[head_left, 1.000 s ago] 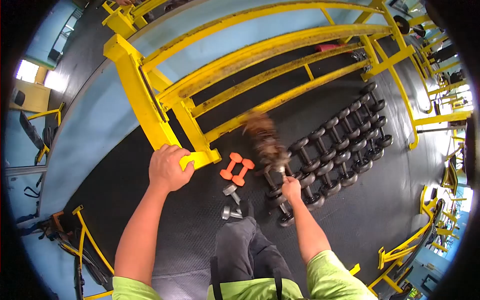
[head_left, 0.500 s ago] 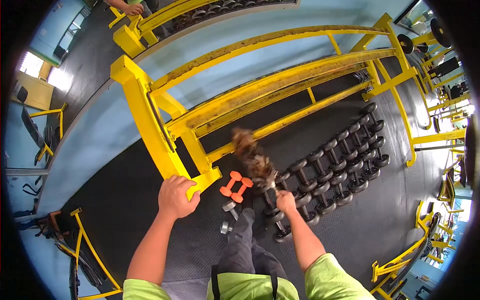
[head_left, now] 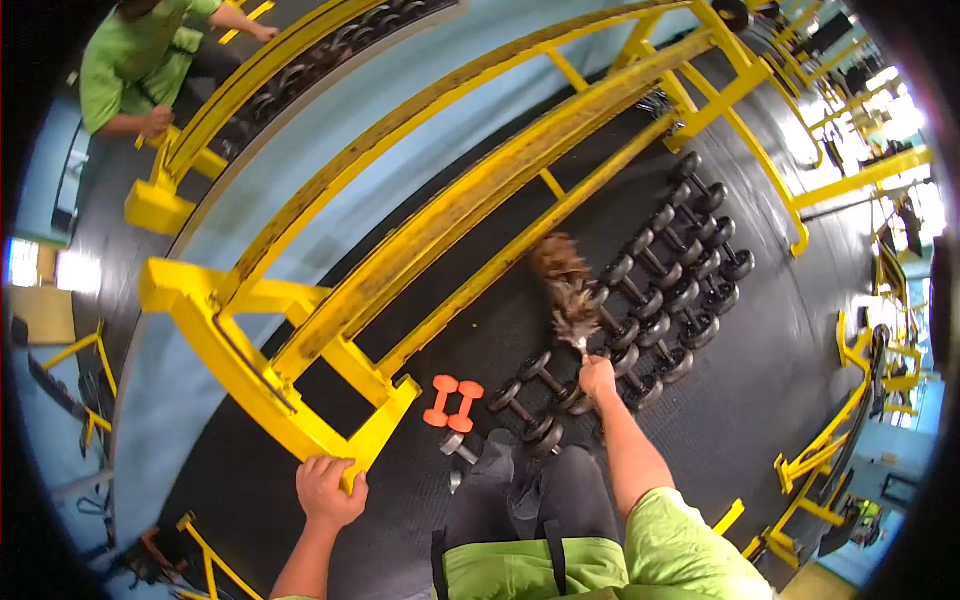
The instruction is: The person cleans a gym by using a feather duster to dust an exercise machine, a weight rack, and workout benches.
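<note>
My right hand (head_left: 598,380) is closed round the handle of a brown feather duster (head_left: 566,290). The duster's feathers are over the near ends of the black dumbbells (head_left: 640,290), which lie in rows on the floor; whether they touch is hard to tell. My left hand (head_left: 328,490) grips the lower end of a yellow metal rack (head_left: 215,345), fingers curled over its edge. Two orange dumbbells (head_left: 453,402) lie side by side between my hands. Just below them is a grey dumbbell (head_left: 456,450), partly hidden by my leg.
Long rails of the rack, with dark worn patches, run toward the upper right beside a blue wall (head_left: 330,180). A mirror above reflects a person in a green shirt. Black rubber matting (head_left: 470,335) covers the floor. More yellow gym equipment (head_left: 830,430) stands at the right.
The view has turned and shifted. My right hand has carried the duster farther along the dumbbells, away from the orange pair. My left hand stays on the rack's end.
</note>
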A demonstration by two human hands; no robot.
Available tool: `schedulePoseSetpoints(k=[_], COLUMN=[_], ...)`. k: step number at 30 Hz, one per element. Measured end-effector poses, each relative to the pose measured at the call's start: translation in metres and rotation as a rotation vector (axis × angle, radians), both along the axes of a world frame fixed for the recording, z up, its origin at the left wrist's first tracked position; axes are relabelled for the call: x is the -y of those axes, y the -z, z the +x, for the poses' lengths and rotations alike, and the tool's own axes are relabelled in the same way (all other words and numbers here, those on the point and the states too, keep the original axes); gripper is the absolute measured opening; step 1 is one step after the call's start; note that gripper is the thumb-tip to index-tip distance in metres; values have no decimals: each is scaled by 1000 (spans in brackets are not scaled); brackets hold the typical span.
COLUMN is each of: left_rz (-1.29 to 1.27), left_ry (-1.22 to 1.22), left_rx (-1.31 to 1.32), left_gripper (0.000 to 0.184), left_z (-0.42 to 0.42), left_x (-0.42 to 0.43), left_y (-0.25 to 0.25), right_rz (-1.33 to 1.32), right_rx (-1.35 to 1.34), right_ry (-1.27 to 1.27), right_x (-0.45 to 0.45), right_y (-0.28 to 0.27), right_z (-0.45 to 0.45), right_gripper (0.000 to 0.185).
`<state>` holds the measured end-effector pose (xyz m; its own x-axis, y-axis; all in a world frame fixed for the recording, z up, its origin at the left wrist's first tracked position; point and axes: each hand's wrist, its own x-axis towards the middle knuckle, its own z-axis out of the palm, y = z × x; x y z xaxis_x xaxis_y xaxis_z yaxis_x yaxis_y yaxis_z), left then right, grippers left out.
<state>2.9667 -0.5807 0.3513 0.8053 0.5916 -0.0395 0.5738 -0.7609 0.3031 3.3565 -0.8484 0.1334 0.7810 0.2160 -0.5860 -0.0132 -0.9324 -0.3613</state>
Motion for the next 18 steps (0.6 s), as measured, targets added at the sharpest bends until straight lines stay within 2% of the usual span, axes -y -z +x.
schedulePoseSetpoints(k=[1,2,5,6,7,9,10,11,12,13,14,15,16,17,18], left_rz=[10,-8,-1,-20,-15,0,-85,-79,-53,-28,-2,43,82,117,130], left_ry=[6,-8,2,-12,11,8,-24,-6,12,24,83,127,154,242,299], left_rx=[-12,-19,-63,-92,-90,-224,-358,-361,-271,-177,-121,-10,12,75,100], left_gripper=[19,19,20,23,23,27,33,33,35,37,42,42,43,45,49], left_z=[0,-1,-1,-2,-1,11,22,36,53,74,110,147,186,279,325], left_x=[-1,0,0,1,2,3,-1,-8,-15,-21,-30,-40,-49,-66,-75], left_y=[0,1,1,2,1,-6,-15,-17,-19,-20,-28,-28,-29,-32,-27], right_rz=[-17,-88,-155,-147,-142,-156,-131,-127,-135,-142,-96,-70,-15,51,17], right_rx=[-12,-10,-109,-100,-99,-119,-116,-120,-116,-107,-152,-16,-21,-32,-59], right_ry=[-159,-504,-516,-400,-376,-76,-165,-147,-278,-415,-123,-271,-147,11,-117], right_x=[1,7,-19,-29,-32,-37,-28,-19,-14,-14,-25,-12,-3,-1,1], right_y=[3,18,-31,-47,-43,-22,8,15,17,21,-40,-29,-14,3,7], right_z=[15,29,47,51,59,75,83,88,94,104,112,119,126,142,147], right_gripper=[29,32,32,31,31,34,34,34,33,33,30,27,26,25,24])
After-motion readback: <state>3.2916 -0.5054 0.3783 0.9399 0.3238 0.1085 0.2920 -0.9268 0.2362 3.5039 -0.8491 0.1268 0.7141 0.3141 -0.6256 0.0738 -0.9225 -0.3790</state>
